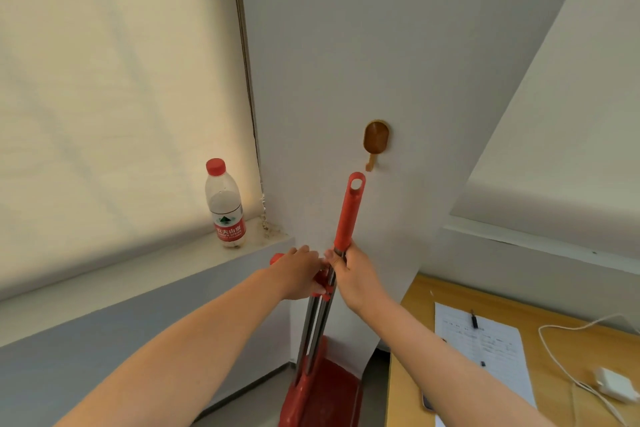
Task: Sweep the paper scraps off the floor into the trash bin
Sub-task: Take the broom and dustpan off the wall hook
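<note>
Your right hand point(349, 274) clamps the red broom handle point(348, 215) at 6 o'clock below the wall hook point(375, 142), left hand point(301, 274) gripping the dustpan handle point(313, 319); next, separate them and find scraps, unseen here.

Single head-worn view, facing forward and slightly down into a wall point(329, 45) corner, hands close below

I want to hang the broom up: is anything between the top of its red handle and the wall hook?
No. In the head view only bare white wall separates the handle's hanging loop from the brown hook just above it.
</note>
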`<state>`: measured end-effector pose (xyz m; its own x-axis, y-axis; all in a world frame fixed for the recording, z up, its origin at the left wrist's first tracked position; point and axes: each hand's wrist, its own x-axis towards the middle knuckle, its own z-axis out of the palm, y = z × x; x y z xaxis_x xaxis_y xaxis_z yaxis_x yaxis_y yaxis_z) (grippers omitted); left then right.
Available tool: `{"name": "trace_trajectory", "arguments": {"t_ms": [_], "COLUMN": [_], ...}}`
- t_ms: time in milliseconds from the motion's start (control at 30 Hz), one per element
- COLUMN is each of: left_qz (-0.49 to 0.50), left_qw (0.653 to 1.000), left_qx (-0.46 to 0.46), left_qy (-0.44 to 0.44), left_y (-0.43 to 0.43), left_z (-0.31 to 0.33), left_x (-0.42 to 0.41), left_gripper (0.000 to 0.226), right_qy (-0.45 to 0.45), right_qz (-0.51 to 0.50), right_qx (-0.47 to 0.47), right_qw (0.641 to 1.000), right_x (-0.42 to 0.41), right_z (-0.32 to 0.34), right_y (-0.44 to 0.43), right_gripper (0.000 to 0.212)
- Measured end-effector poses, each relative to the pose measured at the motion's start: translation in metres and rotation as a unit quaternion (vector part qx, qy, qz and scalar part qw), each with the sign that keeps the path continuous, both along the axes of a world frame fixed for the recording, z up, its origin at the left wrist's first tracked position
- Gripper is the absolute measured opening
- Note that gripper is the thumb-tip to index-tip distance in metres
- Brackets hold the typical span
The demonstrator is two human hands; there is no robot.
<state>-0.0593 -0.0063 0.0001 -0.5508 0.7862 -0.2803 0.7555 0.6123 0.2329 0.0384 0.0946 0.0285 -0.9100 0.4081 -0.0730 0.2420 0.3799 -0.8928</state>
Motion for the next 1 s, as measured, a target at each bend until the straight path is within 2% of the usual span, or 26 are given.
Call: {"name": "trace_trajectory", "arguments": {"t_ms": [67,167,233,300,400,500,567,667,767,900,1000], "left_qz": [0.030,0.068,0.091,0.120,0.157,0.145,0.143,0.132,0.134,0.149,0.157], "left_qw": [0.999,0.996,0.994,0.991,0.986,0.989,0.989,0.988,0.985,0.986,0.986], "left_qx": [0.000,-0.012,-0.015,-0.006,0.016,0.023,0.021,0.022,0.019,0.014,-0.001], "left_qy": [-0.033,-0.054,-0.059,-0.052,-0.050,-0.026,0.017,0.083,0.106,0.076,0.056], "left_y": [-0.013,-0.032,-0.040,-0.044,-0.050,-0.053,-0.049,-0.042,-0.046,-0.064,-0.083], "left_z": [-0.014,-0.020,-0.022,-0.021,-0.018,-0.017,-0.015,-0.009,0.001,0.003,-0.003], "left_x": [0.006,0.022,0.039,0.060,0.096,0.133,0.160,0.194,0.226,0.259,0.284], "left_gripper": [0.029,0.023,0.035,0.045,0.041,0.028,0.027,0.029,0.028,0.026,0.028], "right_qy": [-0.011,-0.016,-0.027,-0.049,-0.062,-0.103,-0.134,-0.172,-0.205,-0.234,-0.190], "right_qz": [0.013,0.056,0.100,0.142,0.199,0.280,0.282,0.197,0.132,0.211,0.304], "right_qx": [-0.021,-0.047,-0.039,-0.025,0.040,0.129,0.096,-0.098,-0.190,-0.185,-0.073], "right_qw": [1.000,0.997,0.994,0.988,0.977,0.946,0.945,0.960,0.951,0.931,0.931], "right_x": [0.006,0.022,0.037,0.051,0.075,0.103,0.125,0.157,0.187,0.224,0.248], "right_z": [-0.005,-0.011,-0.013,-0.012,0.001,0.012,0.012,0.008,0.001,-0.009,-0.020], "right_y": [-0.010,-0.022,-0.027,-0.026,-0.011,0.005,0.007,0.003,0.000,-0.011,-0.026], "right_gripper": [0.019,0.004,0.013,0.005,0.019,0.027,0.030,0.026,0.031,0.033,0.042]}}
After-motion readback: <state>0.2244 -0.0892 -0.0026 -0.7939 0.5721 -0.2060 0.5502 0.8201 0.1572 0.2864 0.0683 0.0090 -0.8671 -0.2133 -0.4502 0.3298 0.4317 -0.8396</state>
